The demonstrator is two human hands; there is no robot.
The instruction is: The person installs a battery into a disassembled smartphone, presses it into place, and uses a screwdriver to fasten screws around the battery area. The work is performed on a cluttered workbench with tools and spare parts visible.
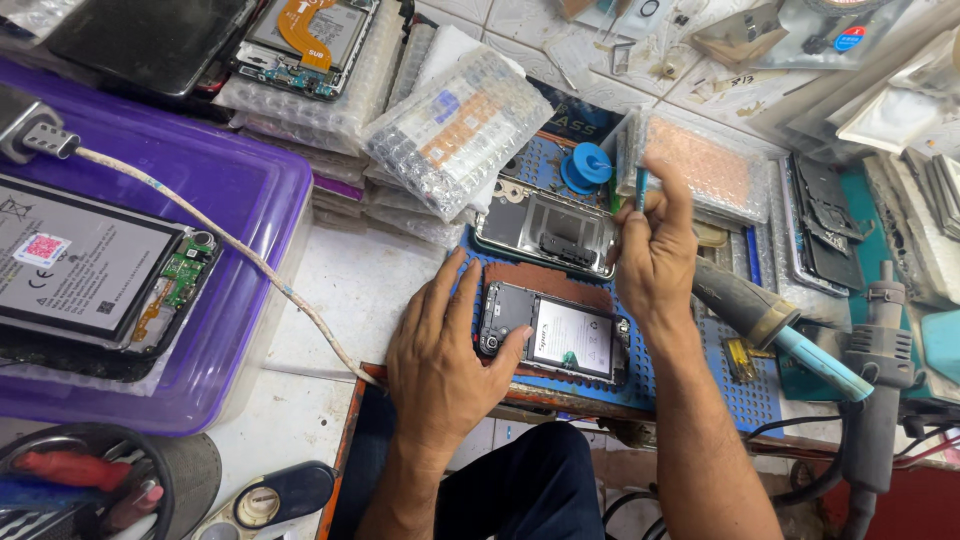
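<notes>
An opened phone [553, 337] lies lengthwise left to right, steadied by the spread left hand [437, 355]; the right hand [652, 250] pinches a thin blue tool [641, 188] upright.

Two hands [440, 350], three opened phones [553, 335], one blue spool [585, 166].

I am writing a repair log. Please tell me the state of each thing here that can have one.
Small black phone on blue mat: back cover off, battery exposed.
Silver phone frame: empty, lying flat.
Left hand: pressing the small phone.
Right hand: grip closed on thin blue tool.
</notes>
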